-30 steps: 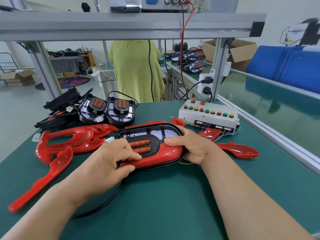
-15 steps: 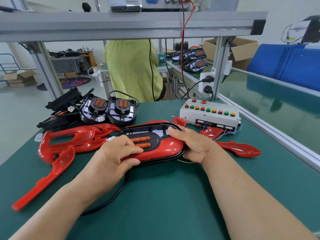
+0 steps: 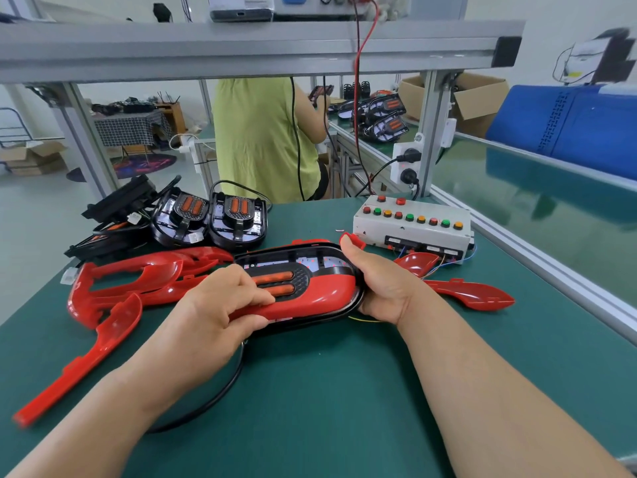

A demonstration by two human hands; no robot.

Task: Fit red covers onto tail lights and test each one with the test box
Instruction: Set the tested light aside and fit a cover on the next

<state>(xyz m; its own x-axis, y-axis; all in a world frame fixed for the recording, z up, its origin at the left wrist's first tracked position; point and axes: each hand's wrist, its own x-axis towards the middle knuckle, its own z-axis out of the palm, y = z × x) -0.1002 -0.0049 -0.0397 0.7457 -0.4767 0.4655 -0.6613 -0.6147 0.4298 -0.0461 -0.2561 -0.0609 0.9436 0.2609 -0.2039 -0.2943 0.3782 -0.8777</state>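
Both hands grip the long, black, oval plastic tail light [image 3: 310, 267], which lies flat near the middle of the green table [image 3: 327, 391]. The left hand [image 3: 213, 305] curls its fingers over the left end. The right hand [image 3: 382, 288] wraps round the right end. To do this well, I think they should push the shiny red plastic cover [image 3: 327, 291] down evenly until no gap shows at the black rim. Two orange strips show beside the cover. The white test box [image 3: 413, 229] with coloured buttons sits near the table's far right corner.
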